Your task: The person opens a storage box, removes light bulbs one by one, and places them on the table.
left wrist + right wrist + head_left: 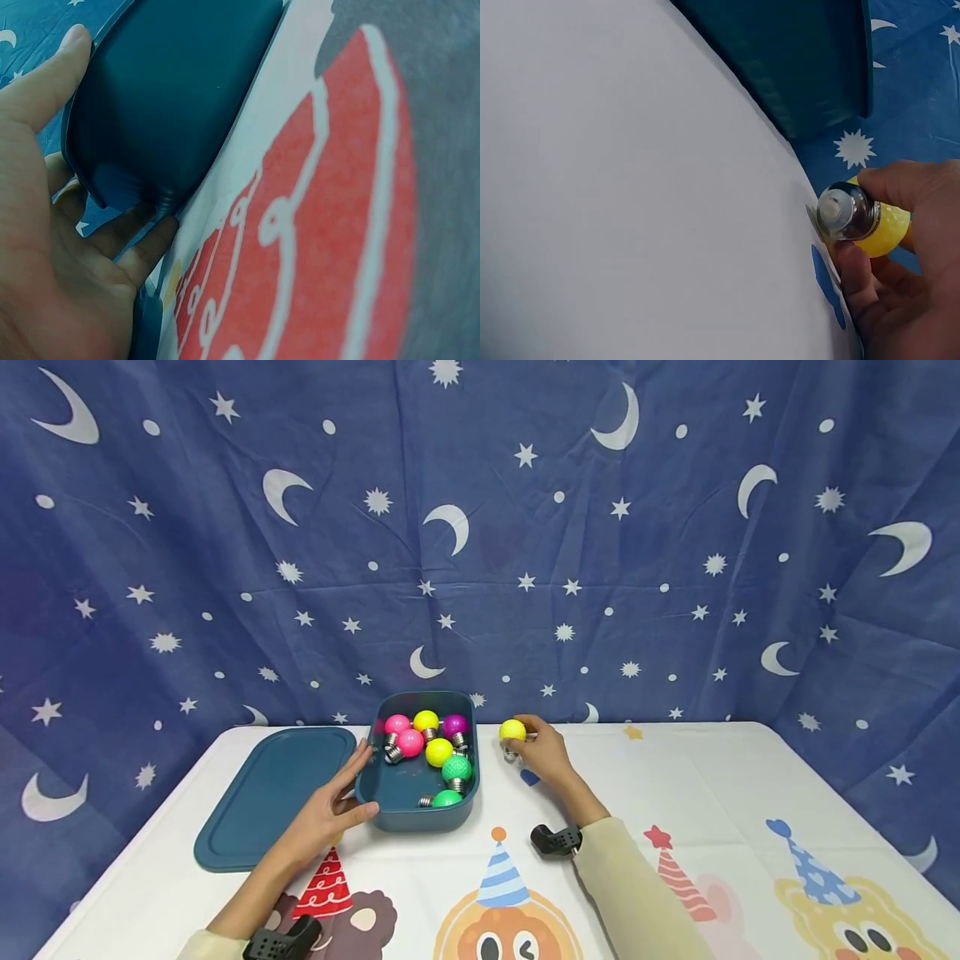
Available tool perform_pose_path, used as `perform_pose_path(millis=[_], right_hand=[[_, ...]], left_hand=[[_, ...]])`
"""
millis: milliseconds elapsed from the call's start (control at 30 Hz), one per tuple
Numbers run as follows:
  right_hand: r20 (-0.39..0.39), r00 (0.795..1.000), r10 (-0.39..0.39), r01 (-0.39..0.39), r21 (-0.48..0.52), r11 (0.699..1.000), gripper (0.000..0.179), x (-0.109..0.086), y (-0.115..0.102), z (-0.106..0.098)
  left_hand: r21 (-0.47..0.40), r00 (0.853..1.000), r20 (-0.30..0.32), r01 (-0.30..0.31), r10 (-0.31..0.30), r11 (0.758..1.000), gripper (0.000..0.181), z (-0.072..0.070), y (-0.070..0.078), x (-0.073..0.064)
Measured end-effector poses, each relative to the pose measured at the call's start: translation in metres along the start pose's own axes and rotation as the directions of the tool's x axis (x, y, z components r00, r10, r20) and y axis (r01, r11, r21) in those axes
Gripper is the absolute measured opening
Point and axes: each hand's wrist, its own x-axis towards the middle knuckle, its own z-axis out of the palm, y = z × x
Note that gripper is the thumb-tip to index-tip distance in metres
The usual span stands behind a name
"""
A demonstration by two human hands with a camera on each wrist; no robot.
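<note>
Noting, in the head view, the right hand [547,753] entering from 5 o'clock, thumb and fingers clamped on a yellow globe light bulb [512,731]. We place this bulb between 2 and 3 o'clock of the dark teal bin [423,821], just beside it. The left hand [328,814] comes in from 7 o'clock and touches the bin's 8 o'clock corner, thumb and fingers spread apart. We record the held bulb as a glossy globe uppermost, silver screw base downward. Whether its base touches the tablecloth [720,785], we cannot tell.
</note>
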Motion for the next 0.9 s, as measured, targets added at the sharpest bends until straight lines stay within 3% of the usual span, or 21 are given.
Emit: perform_pose_path(millis=[467,900], right_hand=[[0.044,0.999,-0.025,0.028,-0.067,0.997,0.056,0.0003,0.005,0.0043],[0.05,0.998,0.023,-0.02,-0.06,0.998,0.055,0.0034,0.0082,-0.0003]], left_hand=[[0.018,1.0,-0.005,0.013,-0.013,1.0,0.078,-0.0018,0.0018,-0.0033],[0.023,1.0,-0.004,0.015,-0.014,1.0,0.077,-0.0006,0.0022,-0.0005]])
